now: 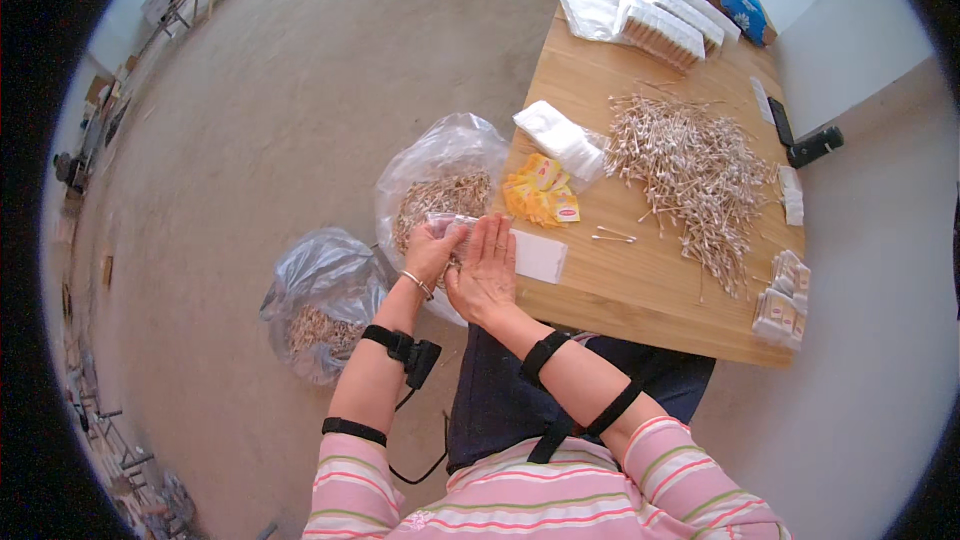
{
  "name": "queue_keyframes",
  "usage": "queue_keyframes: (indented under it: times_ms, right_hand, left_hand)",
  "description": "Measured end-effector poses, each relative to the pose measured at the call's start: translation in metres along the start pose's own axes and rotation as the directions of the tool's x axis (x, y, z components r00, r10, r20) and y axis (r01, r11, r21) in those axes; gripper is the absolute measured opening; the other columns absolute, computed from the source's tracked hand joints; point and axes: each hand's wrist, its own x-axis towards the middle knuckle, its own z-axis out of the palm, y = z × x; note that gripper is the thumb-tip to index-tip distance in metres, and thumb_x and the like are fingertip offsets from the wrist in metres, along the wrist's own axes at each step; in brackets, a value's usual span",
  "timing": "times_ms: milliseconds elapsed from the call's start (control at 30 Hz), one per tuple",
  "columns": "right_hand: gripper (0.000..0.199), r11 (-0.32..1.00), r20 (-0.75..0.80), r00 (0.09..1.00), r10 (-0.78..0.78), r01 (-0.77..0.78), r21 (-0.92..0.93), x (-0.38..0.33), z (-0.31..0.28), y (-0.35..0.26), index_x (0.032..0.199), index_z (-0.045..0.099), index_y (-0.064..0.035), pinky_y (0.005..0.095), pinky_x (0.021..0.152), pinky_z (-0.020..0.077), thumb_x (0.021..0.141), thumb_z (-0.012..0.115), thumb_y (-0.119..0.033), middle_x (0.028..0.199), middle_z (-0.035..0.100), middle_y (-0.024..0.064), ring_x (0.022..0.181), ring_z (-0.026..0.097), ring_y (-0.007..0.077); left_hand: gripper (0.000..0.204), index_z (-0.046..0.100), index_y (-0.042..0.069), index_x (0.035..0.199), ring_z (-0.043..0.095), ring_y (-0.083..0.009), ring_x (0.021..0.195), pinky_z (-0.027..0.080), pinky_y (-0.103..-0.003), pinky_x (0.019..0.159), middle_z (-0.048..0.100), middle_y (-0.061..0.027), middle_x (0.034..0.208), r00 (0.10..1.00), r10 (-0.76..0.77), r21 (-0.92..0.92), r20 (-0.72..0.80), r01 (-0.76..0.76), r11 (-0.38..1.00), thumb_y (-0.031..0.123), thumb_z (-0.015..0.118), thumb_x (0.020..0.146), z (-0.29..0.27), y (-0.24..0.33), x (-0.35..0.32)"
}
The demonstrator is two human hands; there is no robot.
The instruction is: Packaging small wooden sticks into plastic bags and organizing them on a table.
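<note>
Sitting at the near-left corner of a long wooden table (640, 290), the person holds both hands together just off that corner, over the floor side. The table is pale, smooth-grained wood, and everything else is placed here by it.

On its middle lies a wide loose heap of cotton swabs (690, 175), thin pale sticks with white tips, lying every which way. Beside the table's left edge, on the concrete floor, stands a clear plastic bag (440, 180) with more swabs inside; a second, greyer bag (320, 300) sits further left and nearer the person. At the table's far end are flat boxes of packed swabs (665, 25). Near the left edge lie a white folded packet (562, 140), a cluster of yellow sachets (542, 198) and a flat white card (540, 256). Small filled packs (783, 305) are stacked at the near-right corner.

The left hand (432, 252) is curled, its fingers closed about a small clear packet of swabs (452, 230). The right hand (487, 275) stands flat and open, fingers straight and together, its palm pressed against the packet's right side; it grips nothing. The packet lies between the two palms, its long axis seemingly pointing away from the person, along the fingers. Both hands touch it, so neither is nearer.
</note>
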Motion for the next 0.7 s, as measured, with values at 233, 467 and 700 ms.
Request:
queue_keyframes:
  times_ms: [233,467,700]
  right_hand:
    - [0.092,1.0,0.008,1.0,-0.01,0.01,0.001,0.001,0.001,0.0,0.143,0.001,0.0098,0.0493,0.114,-0.0002,0.082,0.051,-0.037,0.149,0.002,0.0316,0.141,-0.003,0.0438]
    - [0.064,0.997,-0.224,0.972,0.066,-0.054,0.056,0.01,-0.028,0.033,0.137,0.029,0.0052,0.0489,0.108,0.022,0.085,0.051,-0.025,0.141,0.031,0.0233,0.133,0.026,0.0385]
    - [0.04,0.978,-0.338,0.924,0.18,-0.206,-0.044,0.033,-0.078,0.115,0.121,0.056,-0.0113,0.0419,0.095,0.0383,0.082,0.061,-0.017,0.118,0.049,0.0113,0.109,0.046,0.0296]
  left_hand:
    - [0.019,0.067,-0.001,0.096,0.061,-0.0095,0.072,0.049,-0.024,0.064,0.067,-0.0027,0.085,0.99,-0.086,-0.14,-0.11,0.07,0.988,0.014,0.066,0.086,0.007,-0.002,0.003]
    - [0.018,0.069,0.0,0.084,0.059,-0.0087,0.066,0.046,-0.025,0.061,0.067,-0.002,0.076,0.955,0.107,0.094,-0.277,-0.083,0.992,0.018,0.066,0.086,0.013,-0.023,0.011]
    - [0.017,0.069,0.001,0.085,0.059,-0.0089,0.066,0.047,-0.025,0.061,0.066,-0.0016,0.076,0.957,0.137,0.059,-0.254,-0.126,0.99,0.017,0.066,0.086,0.014,-0.03,0.017]
